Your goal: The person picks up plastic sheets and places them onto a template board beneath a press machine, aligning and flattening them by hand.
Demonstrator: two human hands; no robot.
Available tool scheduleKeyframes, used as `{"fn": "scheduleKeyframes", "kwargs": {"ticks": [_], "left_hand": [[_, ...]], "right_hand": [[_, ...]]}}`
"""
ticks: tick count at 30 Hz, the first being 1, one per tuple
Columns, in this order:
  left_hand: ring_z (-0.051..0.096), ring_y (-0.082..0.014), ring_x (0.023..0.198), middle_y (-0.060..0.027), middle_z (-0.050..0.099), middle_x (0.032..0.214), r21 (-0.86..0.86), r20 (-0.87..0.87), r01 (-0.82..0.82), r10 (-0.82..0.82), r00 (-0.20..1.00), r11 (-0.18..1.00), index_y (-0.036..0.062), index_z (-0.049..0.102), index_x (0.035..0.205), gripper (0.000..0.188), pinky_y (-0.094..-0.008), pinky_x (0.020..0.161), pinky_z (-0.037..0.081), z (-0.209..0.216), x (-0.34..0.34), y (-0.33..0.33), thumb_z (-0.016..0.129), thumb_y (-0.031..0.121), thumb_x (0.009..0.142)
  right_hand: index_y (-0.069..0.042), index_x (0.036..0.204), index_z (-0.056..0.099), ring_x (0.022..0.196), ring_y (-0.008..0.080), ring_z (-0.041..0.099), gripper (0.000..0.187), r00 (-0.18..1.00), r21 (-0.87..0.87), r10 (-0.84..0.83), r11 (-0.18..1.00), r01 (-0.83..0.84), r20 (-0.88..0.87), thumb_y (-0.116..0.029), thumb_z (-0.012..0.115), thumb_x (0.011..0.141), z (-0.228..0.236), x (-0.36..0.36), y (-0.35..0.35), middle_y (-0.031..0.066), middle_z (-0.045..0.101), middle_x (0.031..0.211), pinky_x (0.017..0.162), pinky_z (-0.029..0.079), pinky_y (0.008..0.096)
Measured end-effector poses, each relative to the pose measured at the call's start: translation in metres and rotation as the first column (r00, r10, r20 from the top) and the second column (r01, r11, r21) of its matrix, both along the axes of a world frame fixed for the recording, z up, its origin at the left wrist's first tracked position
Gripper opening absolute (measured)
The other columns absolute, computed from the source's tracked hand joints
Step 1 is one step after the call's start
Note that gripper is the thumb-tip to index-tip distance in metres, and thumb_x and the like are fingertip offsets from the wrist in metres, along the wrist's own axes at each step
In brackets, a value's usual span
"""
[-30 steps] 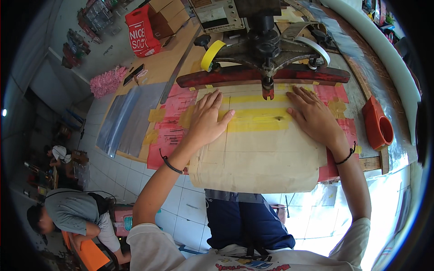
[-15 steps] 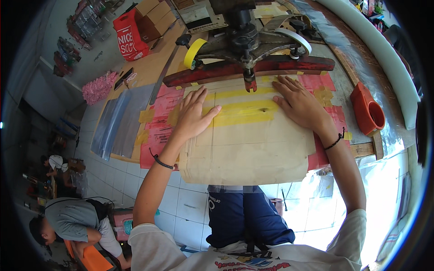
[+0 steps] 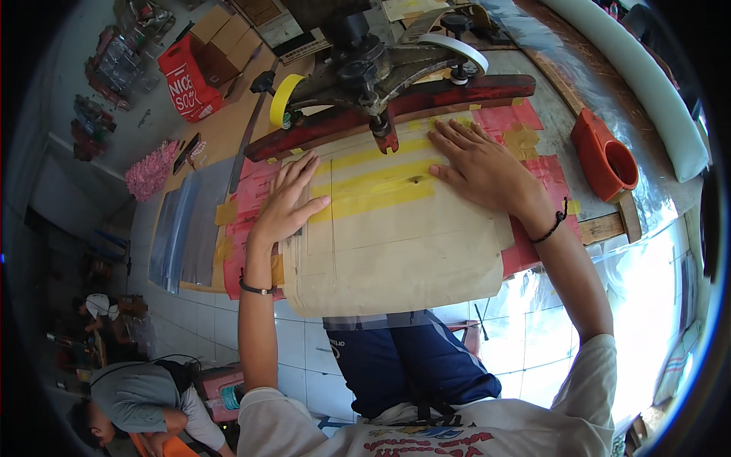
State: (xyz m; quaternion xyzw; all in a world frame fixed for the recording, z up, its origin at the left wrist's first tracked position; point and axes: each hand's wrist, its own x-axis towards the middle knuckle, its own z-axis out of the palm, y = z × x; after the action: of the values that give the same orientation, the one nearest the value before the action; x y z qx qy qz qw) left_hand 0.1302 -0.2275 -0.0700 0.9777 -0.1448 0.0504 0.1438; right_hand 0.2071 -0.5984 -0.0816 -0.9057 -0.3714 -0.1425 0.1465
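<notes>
A large cream sheet (image 3: pixel 396 247) with ruled lines and yellow tape strips (image 3: pixel 377 196) lies on the bench and hangs over its front edge. My left hand (image 3: pixel 288 204) rests palm down near its left edge, thumb spread. My right hand (image 3: pixel 483 166) lies flat on its far right part, fingers stretched out. Neither hand grips anything. A clear plastic layer (image 3: pixel 367 321) shows under the sheet's front edge. Just beyond my hands runs a long red bar (image 3: pixel 476 91) on a dark metal press head (image 3: pixel 365 68), with a red forked tip (image 3: pixel 385 142) above the sheet.
Red taped covering (image 3: pixel 247 186) borders the sheet. Yellow (image 3: pixel 283 103) and white (image 3: pixel 457 52) rings sit on the press arms. An orange-red tape dispenser (image 3: pixel 601 156) stands right; clear plastic sheets (image 3: pixel 183 228) lie left. A co-worker (image 3: pixel 141 396) bends at lower left.
The view has swung, so the bench appears shifted left. My left hand has slid slightly left on the sheet, its thumb drawn back from the ruled line. My right hand stays flat.
</notes>
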Motion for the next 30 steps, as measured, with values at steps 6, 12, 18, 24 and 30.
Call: {"fn": "scheduleKeyframes", "kwargs": {"ticks": [6,12,18,24,30], "left_hand": [[0.026,-0.034,0.151,-0.0128,0.032,0.164,-0.043,-0.015,0.003,-0.003,1.0,0.999,0.0029,0.039,0.155,0.081,-0.0476,0.125,0.015,0.001,-0.003,0.002,0.068,0.043,0.091],[0.026,-0.0347,0.151,-0.0125,0.033,0.164,-0.017,0.011,0.008,-0.008,1.0,1.0,0.003,0.04,0.154,0.079,-0.0469,0.125,0.016,-0.002,0.001,0.003,0.068,0.042,0.092],[0.027,-0.0342,0.15,-0.0124,0.034,0.164,-0.024,0.015,0.015,-0.014,1.0,1.0,0.0032,0.041,0.154,0.079,-0.0469,0.125,0.017,-0.001,0.0,0.003,0.069,0.043,0.091],[0.027,-0.0343,0.15,-0.0124,0.033,0.164,0.007,0.019,0.035,-0.035,0.999,0.999,0.0035,0.04,0.155,0.08,-0.0471,0.125,0.017,-0.004,0.0,0.009,0.069,0.044,0.091],[0.026,-0.0351,0.151,-0.0123,0.033,0.164,-0.019,0.016,0.049,-0.048,0.999,0.999,0.0054,0.041,0.154,0.078,-0.0485,0.125,0.015,-0.001,0.0,0.008,0.069,0.044,0.092]], "right_hand": [[-0.002,0.123,0.068,0.122,0.0344,0.06,0.04,0.984,0.072,-0.155,0.984,0.161,-0.081,-0.028,0.065,0.094,0.024,0.001,-0.029,0.0172,0.067,0.13,0.104,0.047,0.0451],[-0.005,0.111,0.075,0.107,0.0336,0.067,0.031,0.985,0.084,-0.172,0.981,0.174,-0.033,-0.024,0.071,0.088,0.014,0.015,-0.044,0.016,0.074,0.104,0.093,0.052,0.0457],[-0.008,0.114,0.074,0.114,0.0325,0.063,0.034,0.965,0.094,-0.26,0.96,0.262,-0.033,-0.029,0.072,0.088,0.021,0.009,-0.044,0.0139,0.069,0.115,0.097,0.05,0.0432],[-0.006,0.121,0.07,0.121,0.0312,0.058,0.039,0.972,0.046,-0.208,0.976,0.214,-0.109,-0.03,0.072,0.091,0.026,0.006,-0.043,0.0115,0.063,0.122,0.101,0.048,0.0419],[-0.006,0.119,0.069,0.118,0.0327,0.06,0.041,0.974,0.104,-0.224,0.969,0.226,-0.025,-0.032,0.075,0.088,0.015,0.016,-0.046,0.0143,0.064,0.118,0.101,0.048,0.0427]]}}
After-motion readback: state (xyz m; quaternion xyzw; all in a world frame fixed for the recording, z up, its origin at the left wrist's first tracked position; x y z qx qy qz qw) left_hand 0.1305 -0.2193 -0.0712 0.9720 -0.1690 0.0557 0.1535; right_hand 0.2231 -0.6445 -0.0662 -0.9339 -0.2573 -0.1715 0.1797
